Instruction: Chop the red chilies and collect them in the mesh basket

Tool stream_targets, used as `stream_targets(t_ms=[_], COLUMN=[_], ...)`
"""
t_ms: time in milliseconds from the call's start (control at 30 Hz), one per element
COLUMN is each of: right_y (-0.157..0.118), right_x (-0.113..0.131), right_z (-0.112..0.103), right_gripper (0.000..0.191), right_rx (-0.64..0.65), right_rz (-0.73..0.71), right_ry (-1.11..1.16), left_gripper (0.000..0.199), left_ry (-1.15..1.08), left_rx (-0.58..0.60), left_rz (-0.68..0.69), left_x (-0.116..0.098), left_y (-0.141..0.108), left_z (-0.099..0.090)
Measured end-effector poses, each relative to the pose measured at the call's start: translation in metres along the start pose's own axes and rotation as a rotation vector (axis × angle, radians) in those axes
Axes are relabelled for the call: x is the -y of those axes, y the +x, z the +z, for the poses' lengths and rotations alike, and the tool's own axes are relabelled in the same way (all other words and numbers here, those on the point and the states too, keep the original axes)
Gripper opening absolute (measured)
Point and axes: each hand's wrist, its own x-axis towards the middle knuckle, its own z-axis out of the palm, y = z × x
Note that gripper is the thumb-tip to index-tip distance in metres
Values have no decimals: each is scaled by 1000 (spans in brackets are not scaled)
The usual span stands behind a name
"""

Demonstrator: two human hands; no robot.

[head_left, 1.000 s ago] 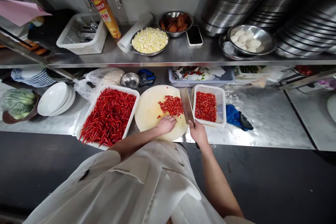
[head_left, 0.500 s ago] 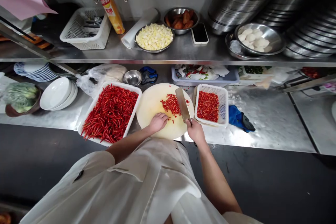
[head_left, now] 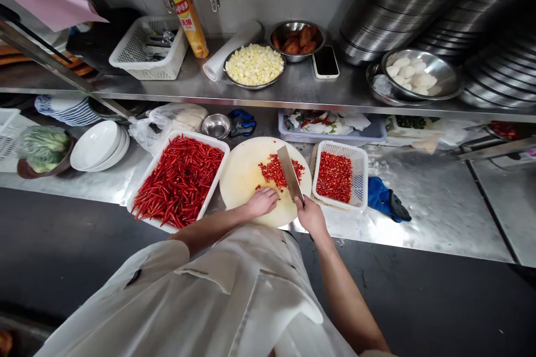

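Observation:
My right hand is closed round the handle of a cleaver, whose broad blade slants over the round cutting board. Beside the blade, chopped red chilies lie in a loose heap, some of them beyond it on the right. My left hand rests low on the board, left of the cleaver, with its fingers curled and together. Whatever is under those fingertips is hidden. Whole red chilies fill a white tray to the left. Cut chilies lie in a white basket to the right.
Blue gloves lie right of the basket. Behind the board are a small steel bowl and a lilac tray. A steel shelf overhangs the back, holding bowls, a phone and stacked metalware. White bowls stand left.
My left hand has moved a little to the right over the board, closer to the cleaver. The cleaver stays over the chopped chilies. The whole view has shifted slightly.

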Motion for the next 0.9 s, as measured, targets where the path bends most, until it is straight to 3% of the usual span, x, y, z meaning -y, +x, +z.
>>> stream_targets(t_ms=[167,567,733,900], right_y=[-12,0,12,25], right_x=[7,20,36,50], right_z=[14,35,45,43], right_gripper=[33,32,33,38], right_rx=[86,126,84,5], right_rz=[-11,-52,18,-30], right_ry=[-66,-133,-133,-9], left_gripper=[17,16,17,18], left_ry=[-130,-119,-115,-95], left_rx=[-55,-9,-25,-47], left_rz=[-96,43,79,167], left_x=[-6,-5,2,10], left_y=[-17,-8,-6,-12], left_z=[3,5,12,10])
